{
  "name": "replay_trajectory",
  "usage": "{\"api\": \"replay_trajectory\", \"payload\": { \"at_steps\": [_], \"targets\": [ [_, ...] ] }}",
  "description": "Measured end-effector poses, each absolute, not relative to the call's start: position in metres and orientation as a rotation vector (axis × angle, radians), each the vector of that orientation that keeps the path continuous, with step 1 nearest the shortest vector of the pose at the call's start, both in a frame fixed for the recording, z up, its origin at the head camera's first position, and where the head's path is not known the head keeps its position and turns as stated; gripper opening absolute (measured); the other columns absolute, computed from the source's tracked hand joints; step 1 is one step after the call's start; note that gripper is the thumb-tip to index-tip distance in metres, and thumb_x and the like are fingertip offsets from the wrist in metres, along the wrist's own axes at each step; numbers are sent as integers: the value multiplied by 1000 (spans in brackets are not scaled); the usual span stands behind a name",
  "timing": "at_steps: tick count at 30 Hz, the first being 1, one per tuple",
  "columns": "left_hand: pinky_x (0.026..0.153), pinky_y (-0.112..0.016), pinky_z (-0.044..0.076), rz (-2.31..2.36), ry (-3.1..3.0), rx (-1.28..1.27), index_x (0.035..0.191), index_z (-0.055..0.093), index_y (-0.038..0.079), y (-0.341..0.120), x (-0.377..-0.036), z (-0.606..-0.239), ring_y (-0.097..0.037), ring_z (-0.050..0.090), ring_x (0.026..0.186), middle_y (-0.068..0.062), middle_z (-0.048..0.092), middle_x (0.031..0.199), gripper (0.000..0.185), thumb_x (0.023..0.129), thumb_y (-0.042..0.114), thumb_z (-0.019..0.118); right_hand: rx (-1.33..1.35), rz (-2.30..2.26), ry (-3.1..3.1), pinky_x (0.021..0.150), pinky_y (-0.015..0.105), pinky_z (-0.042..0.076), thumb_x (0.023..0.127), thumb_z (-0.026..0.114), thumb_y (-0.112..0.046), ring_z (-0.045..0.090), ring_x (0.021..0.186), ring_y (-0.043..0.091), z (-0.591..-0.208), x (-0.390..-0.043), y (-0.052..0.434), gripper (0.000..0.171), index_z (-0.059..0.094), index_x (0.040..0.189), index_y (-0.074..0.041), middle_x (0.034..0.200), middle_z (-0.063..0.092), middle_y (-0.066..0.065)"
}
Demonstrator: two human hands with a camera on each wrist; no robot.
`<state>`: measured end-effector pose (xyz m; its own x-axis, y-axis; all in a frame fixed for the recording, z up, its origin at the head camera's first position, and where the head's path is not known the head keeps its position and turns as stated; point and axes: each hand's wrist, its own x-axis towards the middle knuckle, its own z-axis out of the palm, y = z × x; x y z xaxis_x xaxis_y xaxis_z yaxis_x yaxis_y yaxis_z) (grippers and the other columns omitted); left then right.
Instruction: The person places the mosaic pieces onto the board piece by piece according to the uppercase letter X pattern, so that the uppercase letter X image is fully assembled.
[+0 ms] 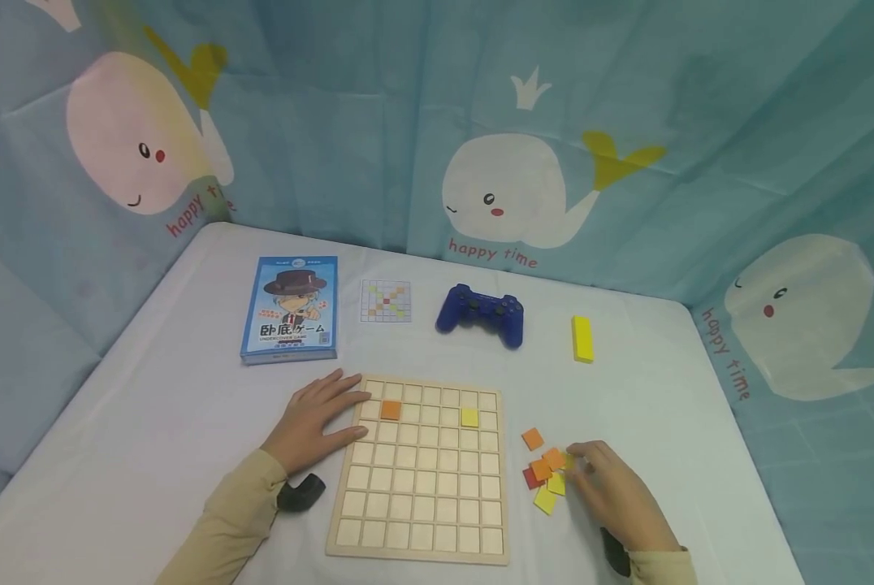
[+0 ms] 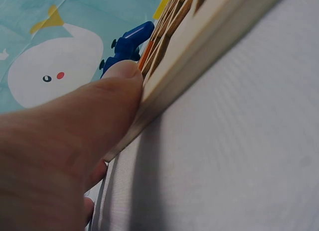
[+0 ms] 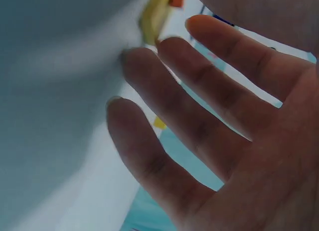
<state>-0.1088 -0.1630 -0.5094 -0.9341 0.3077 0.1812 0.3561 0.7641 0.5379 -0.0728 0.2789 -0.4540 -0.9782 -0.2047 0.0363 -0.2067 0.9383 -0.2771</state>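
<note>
In the head view, the left hand [image 1: 318,422] lies flat with straight fingers on the near left part of the counter [image 1: 152,422], its fingertips resting on the far left corner of the wooden grid board [image 1: 422,471], holding nothing. One orange tile [image 1: 390,410] and one yellow tile [image 1: 469,418] sit in the board's second row from the far edge. The right hand [image 1: 616,491] rests by the loose tiles [image 1: 545,475] just right of the board, fingertips touching them; whether it pinches one I cannot tell. Toward the far edge lie a blue card box [image 1: 289,309], a pattern card [image 1: 386,301], a blue gamepad [image 1: 481,314] and a yellow block [image 1: 582,338]. The left wrist view shows a finger [image 2: 107,99] pressed against the board's edge [image 2: 199,57]. The right wrist view shows spread, relaxed fingers [image 3: 199,86] over the counter, with blurred yellow and orange tiles just beyond the fingertips.
</note>
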Motion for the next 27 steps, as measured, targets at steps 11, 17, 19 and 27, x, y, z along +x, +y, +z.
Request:
{"api": "replay_trajectory", "payload": {
  "at_steps": [11, 17, 19, 27],
  "targets": [
    [112, -59, 22, -909, -2863, -551, 129, 60, 24, -163, -108, -509, -33, 29, 142, -2, 44, 148, 51, 85, 47, 68, 308, 518, -3106, 79, 34, 57, 81, 77, -17, 59, 89, 8, -462, -65, 268, 32, 65, 111, -17, 108, 61, -4],
    [113, -58, 21, -907, -2873, -552, 129, 60, 24, -163, -108, -510, -32, 28, 142, -2, 44, 148, 51, 85, 48, 67, 348, 448, -3088, 69, 26, 55, 80, 78, -17, 51, 76, 2, -465, -66, 266, 32, 67, 110, -20, 102, 57, -6],
    [114, -57, 20, -904, -2876, -549, 129, 60, 24, -162, -108, -510, -32, 27, 142, -1, 44, 149, 51, 85, 49, 66, 372, 433, -3060, 66, 23, 54, 80, 79, -15, 50, 74, 1, -467, -67, 266, 31, 68, 108, -20, 100, 56, -7],
    [114, -57, 20, -907, -2883, -537, 129, 60, 24, -162, -107, -508, -31, 27, 143, -1, 44, 149, 51, 85, 49, 66, 447, 427, -2986, 70, 26, 56, 77, 79, -7, 57, 80, 4, -469, -72, 267, 31, 67, 104, -18, 100, 59, -5]
  ]
}}
